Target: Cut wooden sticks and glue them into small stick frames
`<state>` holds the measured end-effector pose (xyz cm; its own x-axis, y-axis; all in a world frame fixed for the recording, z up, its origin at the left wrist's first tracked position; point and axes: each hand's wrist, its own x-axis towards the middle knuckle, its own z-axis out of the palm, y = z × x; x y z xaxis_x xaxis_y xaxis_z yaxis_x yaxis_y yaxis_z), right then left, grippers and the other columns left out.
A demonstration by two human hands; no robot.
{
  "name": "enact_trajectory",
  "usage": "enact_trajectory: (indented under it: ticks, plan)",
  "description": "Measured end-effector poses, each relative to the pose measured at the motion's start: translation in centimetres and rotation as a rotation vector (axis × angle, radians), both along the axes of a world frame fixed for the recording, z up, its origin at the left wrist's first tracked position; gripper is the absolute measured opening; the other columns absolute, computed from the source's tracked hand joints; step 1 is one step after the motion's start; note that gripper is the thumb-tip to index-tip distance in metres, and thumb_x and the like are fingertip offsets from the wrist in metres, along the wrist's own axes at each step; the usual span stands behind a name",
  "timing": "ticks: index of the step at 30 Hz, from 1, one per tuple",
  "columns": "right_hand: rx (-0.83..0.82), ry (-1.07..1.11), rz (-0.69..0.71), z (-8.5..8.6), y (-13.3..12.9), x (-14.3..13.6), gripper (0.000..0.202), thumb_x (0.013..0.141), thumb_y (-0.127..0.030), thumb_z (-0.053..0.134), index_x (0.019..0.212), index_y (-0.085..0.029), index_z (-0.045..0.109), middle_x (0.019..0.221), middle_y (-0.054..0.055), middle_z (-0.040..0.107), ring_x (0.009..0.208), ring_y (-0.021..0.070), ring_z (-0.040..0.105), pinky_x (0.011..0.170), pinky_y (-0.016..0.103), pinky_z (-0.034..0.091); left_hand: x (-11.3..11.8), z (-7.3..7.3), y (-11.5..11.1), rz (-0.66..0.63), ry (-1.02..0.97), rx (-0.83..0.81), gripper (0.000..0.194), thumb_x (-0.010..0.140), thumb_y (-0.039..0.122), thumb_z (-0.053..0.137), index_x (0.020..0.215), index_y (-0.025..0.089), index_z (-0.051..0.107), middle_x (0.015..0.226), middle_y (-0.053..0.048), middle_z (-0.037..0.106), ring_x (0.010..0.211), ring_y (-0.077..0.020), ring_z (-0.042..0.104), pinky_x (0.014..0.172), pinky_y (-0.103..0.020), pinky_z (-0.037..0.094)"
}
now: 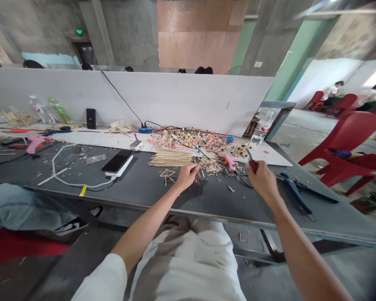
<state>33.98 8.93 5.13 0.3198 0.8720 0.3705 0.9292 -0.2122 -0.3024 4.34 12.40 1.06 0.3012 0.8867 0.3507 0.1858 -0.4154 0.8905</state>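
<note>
My left hand (186, 176) is over the front middle of the table, thumb and fingers pinched together. Whatever lies between its fingertips is too small to make out. My right hand (263, 180) is closed round a small red-handled tool (253, 164) whose dark tip points up and away; its exact kind is unclear. Beside my left hand are a bundle of thin wooden sticks (171, 158) and a small frame of joined sticks (167, 175). Short cut stick pieces (210, 164) lie just beyond it. Between my hands rests a pink glue gun (228, 161).
A heap of colour-tipped sticks (191, 139) lines the white divider (188, 100). At left are a phone (118, 160), a white cable (54, 163) and another pink glue gun (35, 143). Blue-handled tools (296, 194) lie right. A bottle (263, 127) stands at the back right corner.
</note>
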Motion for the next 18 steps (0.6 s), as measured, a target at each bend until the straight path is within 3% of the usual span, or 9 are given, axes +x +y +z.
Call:
enact_trajectory:
  ticks: [3,6,8,13,18]
  plan:
    - [0.086,0.046,0.265,0.5,1.2,-5.2,0.044,0.091,-0.043,0.046,0.122,-0.012,0.052,0.086,0.014,0.071,0.069,0.0248,0.063,0.065,0.031,0.042,0.0,0.1,0.0,0.020,0.012,0.003,0.040,0.097,0.048,0.039,0.094,0.016,0.063,0.048,0.005,0.051,0.039,-0.0111,0.050,0.048,-0.022,0.039]
    - [0.200,0.012,0.484,0.0,2.7,-9.7,0.034,0.090,-0.040,0.048,0.112,-0.016,0.059,0.091,0.014,0.071,0.076,0.0249,0.063,0.067,0.030,0.041,-0.1,0.1,0.1,0.072,0.042,0.025,0.037,0.098,0.045,0.037,0.090,0.017,0.061,0.045,0.006,0.043,0.040,-0.0114,0.045,0.051,-0.023,0.036]
    - [0.210,0.051,0.561,-0.9,3.4,-11.6,0.035,0.095,-0.041,0.041,0.108,-0.016,0.061,0.092,0.012,0.071,0.080,0.0239,0.063,0.069,0.029,0.040,-0.1,0.1,0.2,0.111,0.054,0.041,0.038,0.098,0.046,0.037,0.087,0.017,0.060,0.049,0.005,0.044,0.045,-0.0118,0.045,0.053,-0.023,0.036]
    - [0.216,0.106,0.584,-3.3,3.7,-12.8,0.039,0.098,-0.040,0.035,0.118,-0.012,0.053,0.103,0.017,0.068,0.089,0.0260,0.063,0.071,0.030,0.041,-0.1,0.0,0.4,0.139,0.070,0.055,0.040,0.098,0.048,0.036,0.084,0.017,0.058,0.054,0.004,0.043,0.054,-0.0129,0.045,0.058,-0.024,0.035]
    - [0.122,0.029,0.673,-3.5,3.0,-12.6,0.037,0.101,-0.041,0.031,0.113,-0.018,0.057,0.090,0.010,0.071,0.077,0.0228,0.064,0.067,0.029,0.037,0.0,-0.1,0.5,0.130,0.060,0.059,0.038,0.097,0.048,0.037,0.084,0.018,0.056,0.054,0.004,0.042,0.054,-0.0129,0.043,0.058,-0.024,0.033]
